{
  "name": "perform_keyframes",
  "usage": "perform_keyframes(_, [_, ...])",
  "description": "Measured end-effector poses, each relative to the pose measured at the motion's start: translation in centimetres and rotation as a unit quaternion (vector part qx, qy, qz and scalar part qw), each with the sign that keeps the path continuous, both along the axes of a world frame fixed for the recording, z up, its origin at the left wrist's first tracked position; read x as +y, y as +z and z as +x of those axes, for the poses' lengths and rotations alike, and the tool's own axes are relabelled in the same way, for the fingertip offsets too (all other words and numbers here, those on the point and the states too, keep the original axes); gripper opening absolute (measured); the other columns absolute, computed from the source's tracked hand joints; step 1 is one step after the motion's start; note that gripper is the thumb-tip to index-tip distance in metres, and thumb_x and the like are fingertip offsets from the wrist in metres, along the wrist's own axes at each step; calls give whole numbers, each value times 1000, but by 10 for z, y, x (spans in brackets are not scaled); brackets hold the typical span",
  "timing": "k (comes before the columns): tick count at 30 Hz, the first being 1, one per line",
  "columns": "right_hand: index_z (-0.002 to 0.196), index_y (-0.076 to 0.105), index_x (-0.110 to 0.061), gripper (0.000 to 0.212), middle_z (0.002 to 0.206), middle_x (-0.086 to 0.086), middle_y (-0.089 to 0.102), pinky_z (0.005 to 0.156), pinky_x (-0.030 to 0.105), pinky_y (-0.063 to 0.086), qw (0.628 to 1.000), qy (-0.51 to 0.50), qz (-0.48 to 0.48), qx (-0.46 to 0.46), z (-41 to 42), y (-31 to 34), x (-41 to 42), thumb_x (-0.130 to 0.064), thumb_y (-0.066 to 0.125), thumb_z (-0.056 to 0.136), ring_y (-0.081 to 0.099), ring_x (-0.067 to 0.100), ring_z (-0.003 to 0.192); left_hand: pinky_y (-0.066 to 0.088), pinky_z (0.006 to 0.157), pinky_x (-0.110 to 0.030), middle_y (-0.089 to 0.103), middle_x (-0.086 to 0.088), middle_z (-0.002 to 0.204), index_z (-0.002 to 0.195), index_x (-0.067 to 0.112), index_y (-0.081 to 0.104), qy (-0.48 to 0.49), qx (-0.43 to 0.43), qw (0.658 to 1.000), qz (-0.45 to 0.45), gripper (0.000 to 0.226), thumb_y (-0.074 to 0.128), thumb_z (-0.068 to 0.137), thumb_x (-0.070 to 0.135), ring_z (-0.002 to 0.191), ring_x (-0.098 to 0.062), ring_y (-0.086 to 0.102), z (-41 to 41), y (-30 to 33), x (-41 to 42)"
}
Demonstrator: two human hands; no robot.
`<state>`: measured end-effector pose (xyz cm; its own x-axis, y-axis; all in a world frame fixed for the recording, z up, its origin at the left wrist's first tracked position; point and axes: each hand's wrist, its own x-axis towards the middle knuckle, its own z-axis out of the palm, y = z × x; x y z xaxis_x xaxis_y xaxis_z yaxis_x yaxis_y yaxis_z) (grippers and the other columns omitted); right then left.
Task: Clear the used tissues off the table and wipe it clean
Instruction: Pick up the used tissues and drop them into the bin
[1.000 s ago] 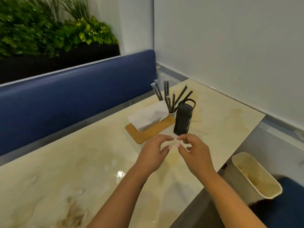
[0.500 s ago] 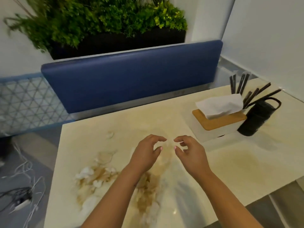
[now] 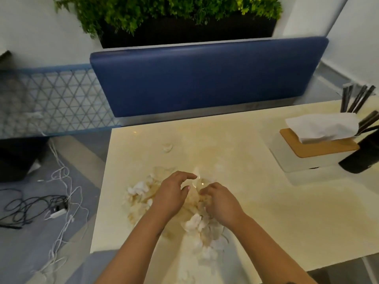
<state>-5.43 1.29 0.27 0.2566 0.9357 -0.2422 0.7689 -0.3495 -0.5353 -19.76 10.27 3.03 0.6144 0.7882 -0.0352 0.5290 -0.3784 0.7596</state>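
Used tissues are piled in a soggy, brown-stained heap on the near-left part of the tabletop, spreading from under both hands down toward the front edge, plus one little stray wad sitting on its own further back. Left hand is over the middle of the mess with fingers loosely curved and reaching forward; can't really tell if its grip has anything in it. Right hand is curled down into the pile right beside it, fingers bunched on some of the tissue. No readable writing or labels anywhere, it's all too blurry. Off to the right there's a white tissue box with a wooden lid, a clean sheet sticking out the top, and just beside it a black holder and some dark chopsticks standing up, well apart from the mess. Behind the tabletop is a blue padded bench back with a planter of greenery above it. On the floor to the left, a tangle of black and white cables.
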Motion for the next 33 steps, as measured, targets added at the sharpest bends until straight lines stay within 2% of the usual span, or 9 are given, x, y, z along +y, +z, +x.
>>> perform_keyframes(5, [116, 65, -32, 35, 116, 1, 53, 73, 25, 41, 995, 53, -66, -57, -16, -23, 11, -15, 50, 90, 53, 20, 104, 40, 89, -17, 51, 20, 108, 112, 30, 62, 6, 9, 1000, -4, 32, 56, 90, 8, 100, 4, 45, -17, -6, -2])
perform_keyframes(10, [109, 68, -21, 37, 114, 0, 57, 79, 22, 41, 995, 30, -79, -55, -10, -29, 14, 0, 54, 81, 58, 19, 102, 36, 82, -8, 51, 21, 106, 111, 30, 62, 4, 18, 1000, 1, 32, 56, 90, 8, 98, 4, 46, -26, -11, -2])
perform_keyframes(12, [103, 70, -18, 38, 109, 0, 61, 76, 19, 40, 998, -10, -57, -23, -7, -24, 14, 3, 51, 79, 59, 19, 101, 37, 81, -7, 51, 21, 107, 110, 31, 62, -1, 20, 1000, -2, 31, 56, 90, 9, 98, 3, 48, -26, -12, -3])
perform_keyframes(15, [96, 73, -14, 37, 104, 1, 68, 75, 15, 39, 997, -71, 2, 26, 0, -9, 14, 8, 50, 77, 61, 17, 98, 41, 85, -17, 54, 18, 110, 109, 33, 62, -17, 39, 999, -10, 31, 60, 88, 10, 99, -2, 52, -23, -16, -4])
perform_keyframes(19, [91, 74, -13, 29, 102, 3, 68, 73, 11, 38, 984, -142, 60, 86, 13, 10, 12, 7, 57, 79, 60, 15, 94, 37, 80, -15, 54, 16, 114, 112, 36, 60, -73, 110, 991, -15, 36, 67, 83, 15, 102, -2, 52, -16, -23, -6])
perform_keyframes(23, [87, 73, -19, 28, 99, -2, 68, 67, 11, 41, 971, -183, 89, 124, 24, 23, 8, 4, 60, 78, 59, 10, 87, 42, 83, -22, 46, 15, 121, 119, 38, 55, -166, 204, 965, -26, 54, 74, 76, 14, 109, -7, 48, -7, -32, -11])
perform_keyframes(27, [86, 73, -20, 27, 91, -7, 64, 63, 5, 40, 964, -203, 105, 134, 30, 30, 1, 3, 61, 79, 58, 10, 85, 44, 81, -26, 34, 10, 134, 136, 41, 39, -253, 295, 921, -3, 80, 73, 72, 7, 117, -13, 42, 1, -41, -19])
perform_keyframes(30, [87, 72, -19, 25, 92, -6, 64, 65, 7, 42, 959, -215, 114, 145, 32, 32, -6, 2, 62, 79, 59, 11, 86, 43, 73, -26, 24, 7, 143, 144, 40, 23, -282, 322, 902, 44, 90, 63, 76, -2, 119, -18, 42, 11, -42, -28])
perform_keyframes(33, [89, 73, -17, 27, 98, -1, 66, 71, 17, 47, 953, -228, 115, 161, 34, 33, -12, 4, 59, 79, 61, 15, 89, 40, 67, -28, 18, 2, 147, 147, 40, 13, -306, 326, 888, 104, 85, 46, 84, -6, 116, -22, 44, 22, -44, -35])
